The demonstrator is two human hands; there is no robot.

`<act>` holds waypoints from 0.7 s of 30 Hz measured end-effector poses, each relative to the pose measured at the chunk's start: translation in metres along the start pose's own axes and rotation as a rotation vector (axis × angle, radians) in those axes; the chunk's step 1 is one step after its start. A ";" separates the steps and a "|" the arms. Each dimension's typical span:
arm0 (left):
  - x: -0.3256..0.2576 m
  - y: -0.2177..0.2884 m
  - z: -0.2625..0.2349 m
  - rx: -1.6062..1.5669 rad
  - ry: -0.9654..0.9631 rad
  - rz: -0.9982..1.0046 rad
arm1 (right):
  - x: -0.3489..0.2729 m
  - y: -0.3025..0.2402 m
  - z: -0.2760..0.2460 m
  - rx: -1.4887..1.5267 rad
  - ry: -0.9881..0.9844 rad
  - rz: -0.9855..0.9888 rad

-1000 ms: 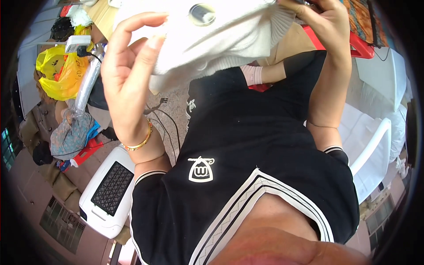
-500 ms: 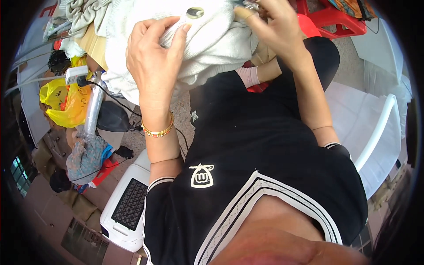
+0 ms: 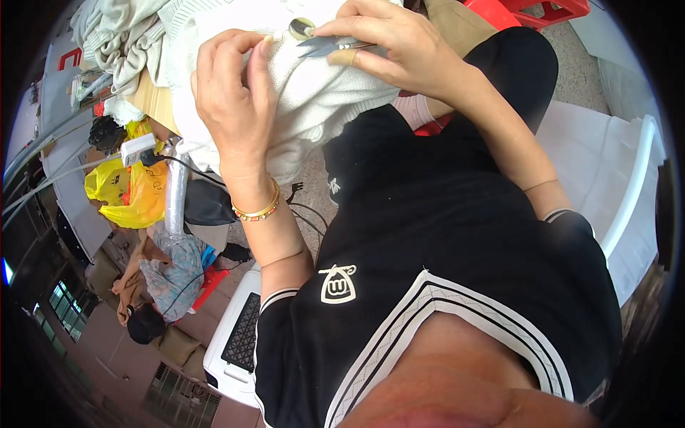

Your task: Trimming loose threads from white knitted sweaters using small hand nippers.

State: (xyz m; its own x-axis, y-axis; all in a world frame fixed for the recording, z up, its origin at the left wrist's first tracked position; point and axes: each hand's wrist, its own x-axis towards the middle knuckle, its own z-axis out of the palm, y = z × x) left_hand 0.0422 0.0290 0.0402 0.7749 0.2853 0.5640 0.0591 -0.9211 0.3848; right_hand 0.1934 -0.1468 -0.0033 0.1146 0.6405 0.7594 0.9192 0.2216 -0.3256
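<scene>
A white knitted garment (image 3: 314, 107) lies bunched in front of me. My left hand (image 3: 235, 107) is closed on it, thumb and forefinger pinching the knit or something too fine to make out. My right hand (image 3: 410, 53) grips a pair of small thread snips (image 3: 321, 47), whose dark pointed blades reach left over the knit towards my left fingertips. Just above the blades is a round dark button (image 3: 300, 27) with a pale rim. One right finger wears a tan wrap.
Beige knitwear (image 3: 118, 53) is heaped at the far left. Below it are a yellow plastic bag (image 3: 135, 189) and a black cable (image 3: 193, 169). Another person in a patterned top (image 3: 175, 267) is at the left. A white chair (image 3: 631, 189) stands at my right, a red stool (image 3: 549, 11) beyond.
My right hand has come down and left, bringing the snips' blades over the knit near the button. My left hand keeps its pinch. The whole view has shifted slightly.
</scene>
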 end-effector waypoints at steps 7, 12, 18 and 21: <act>0.000 0.002 0.005 -0.039 -0.098 0.011 | -0.004 0.001 0.001 0.025 0.017 0.005; 0.002 0.002 0.007 0.024 -0.100 0.000 | -0.008 0.003 0.002 0.015 0.016 -0.017; -0.002 0.004 0.007 -0.072 0.018 0.028 | -0.004 -0.001 0.001 -0.036 -0.004 0.002; -0.001 0.001 0.010 -0.169 0.017 -0.004 | -0.002 -0.002 0.001 -0.039 0.007 0.024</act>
State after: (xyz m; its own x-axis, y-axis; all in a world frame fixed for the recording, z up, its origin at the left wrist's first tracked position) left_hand 0.0474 0.0249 0.0328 0.7643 0.2949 0.5735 -0.0451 -0.8627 0.5037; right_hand 0.1912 -0.1477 -0.0046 0.1387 0.6403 0.7555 0.9301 0.1776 -0.3214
